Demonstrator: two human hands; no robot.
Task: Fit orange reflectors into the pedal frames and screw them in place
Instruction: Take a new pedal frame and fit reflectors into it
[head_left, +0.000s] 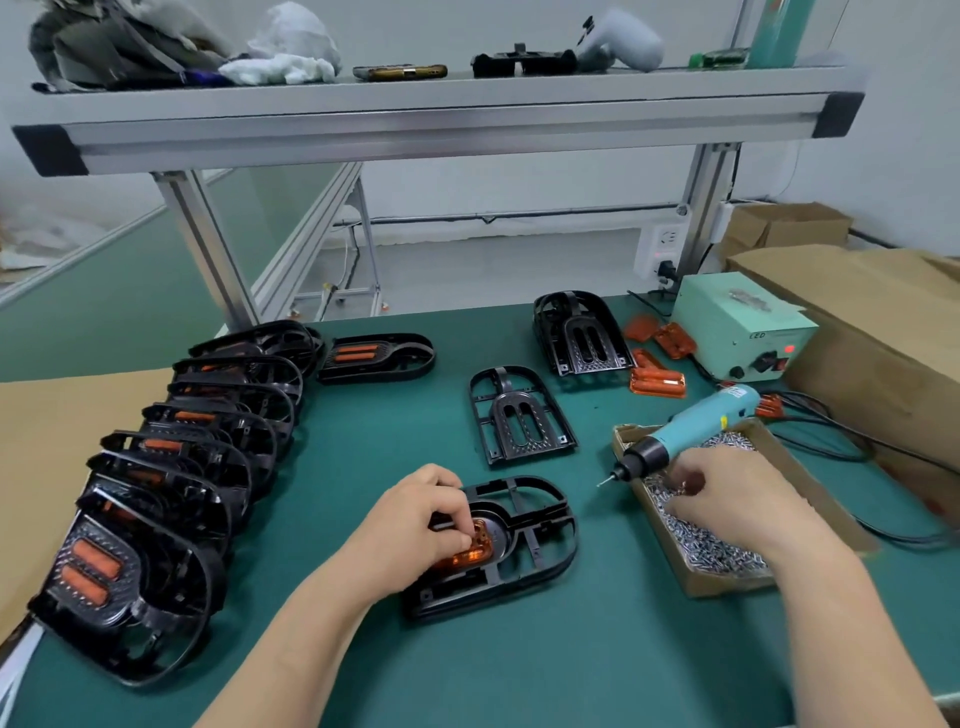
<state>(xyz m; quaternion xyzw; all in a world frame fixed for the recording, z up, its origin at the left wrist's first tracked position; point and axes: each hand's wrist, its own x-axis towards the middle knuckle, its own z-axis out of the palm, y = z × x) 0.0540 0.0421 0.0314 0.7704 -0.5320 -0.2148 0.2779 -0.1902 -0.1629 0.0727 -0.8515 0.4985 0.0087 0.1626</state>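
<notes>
A black pedal frame (535, 535) is laid flat on the green table (519, 675), near the middle, where both hands can reach it. An orange reflector (467, 553) is seated in the hub of this frame and is pinched there by the curled fingertips of the left hand (415, 525). It is judged to be held down so that it cannot shift before a screw is driven.

The right hand (737, 493) is lowered into the cardboard box of screws (727, 584) just right of the frame, well apart from the reflector. Its fingers are bent down among the screws, but they are blurred, so it cannot be told whether a screw is pinched. The blue electric screwdriver (696, 426) is seen slanting across the far side of this hand, with its bit pointed left towards the frame. Whether it is gripped or merely propped on the box edge cannot be told either. Box and screwdriver are kept on the right, presumably so that fastening can be done without the left hand's hold being released.

Finished frames (171, 467), with reflectors fitted, are stacked overlapping in a row along the left, out of the working area. Two empty frames (519, 415) and loose reflectors (657, 382) are placed at the far right, apparently as the next supply.
</notes>
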